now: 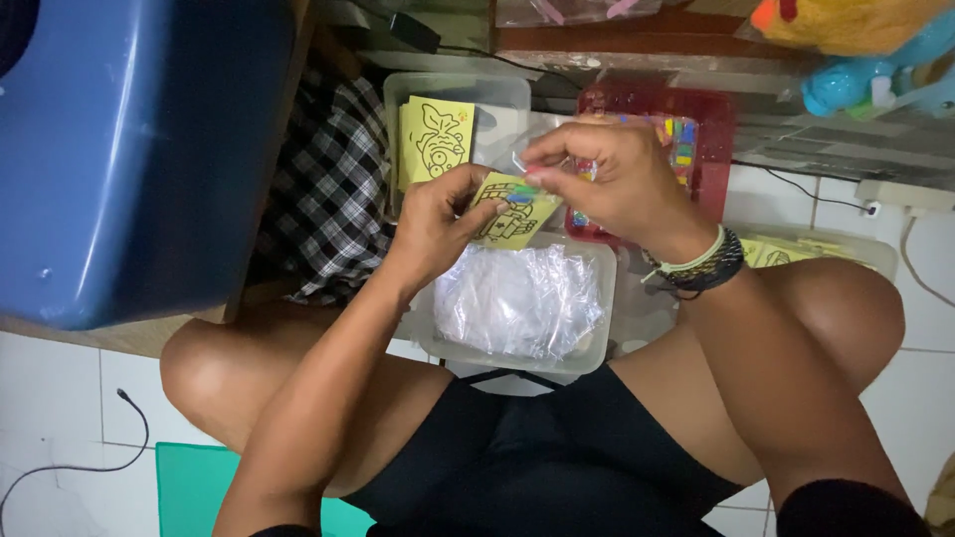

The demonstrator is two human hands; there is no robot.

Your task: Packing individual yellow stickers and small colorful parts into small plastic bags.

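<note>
A small yellow card (pixel 507 207) with a black outline drawing is held above the lap, over a clear plastic tub (pixel 597 343) that is filled with crumpled clear plastic bags (pixel 517 298). A patch near the card's top is already coloured in blue, green and a little red; most of the drawing is seen to be bare yellow, so the colouring is judged to be at an early stage, with most areas left.

The card is pinched at its left edge by the left hand (pixel 438 219), whose thumb and fingers are closed on it, the forearm rising from the lower left. The right hand (pixel 607 174) is brought in from the right with its wrist bent, beaded bracelets (pixel 701 267) worn on it; its fingertips are pressed together on something small and clear just above the card's coloured patch. What exactly is pinched there cannot be made out.

Behind the hands, a second yellow card (pixel 436 139) with a fish drawing is propped in another clear tub (pixel 497 94), and a red tray (pixel 711 124) of small coloured packets lies to the right. A blue plastic bin (pixel 139 149) and checked cloth (pixel 323 189) are seen at the left.
</note>
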